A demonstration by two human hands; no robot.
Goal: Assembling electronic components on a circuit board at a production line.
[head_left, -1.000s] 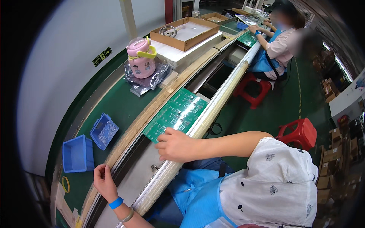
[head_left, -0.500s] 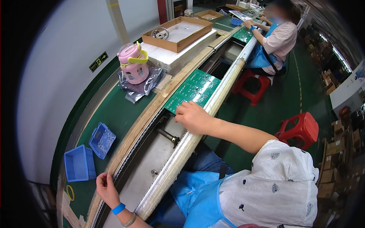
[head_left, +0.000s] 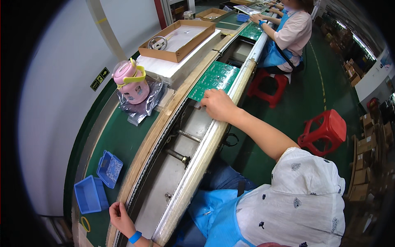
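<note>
A green circuit board point(head_left: 216, 80) with white markings lies across the two rails of the line. At its near edge my right hand point(head_left: 218, 105) has bent fingers closed against it, with fingertips partly hidden. My left hand point(head_left: 122, 218) rests by the wooden edge strip point(head_left: 142, 164) at the lower left. Its fingers are loosely curled, with a gap to the thumb and nothing visible between them. Close by stand a blue bin point(head_left: 91, 194) and a smaller blue bin point(head_left: 110, 168) with small clear pieces. A blue band is on my left wrist.
A pink jug point(head_left: 135, 88) stands on a silvery bag; beyond it a cardboard tray point(head_left: 177, 41) sits on white slabs. Further along, a co-worker point(head_left: 290, 37) is at another green board point(head_left: 251, 31). Red stools point(head_left: 325, 131) stand to the right. A screw shaft point(head_left: 177, 154) lies between the rails.
The circuit board has slid farther away along the rails with my right hand at its edge, baring more of the trough. My left thumb and fingertips have parted slightly. The view has shifted.
</note>
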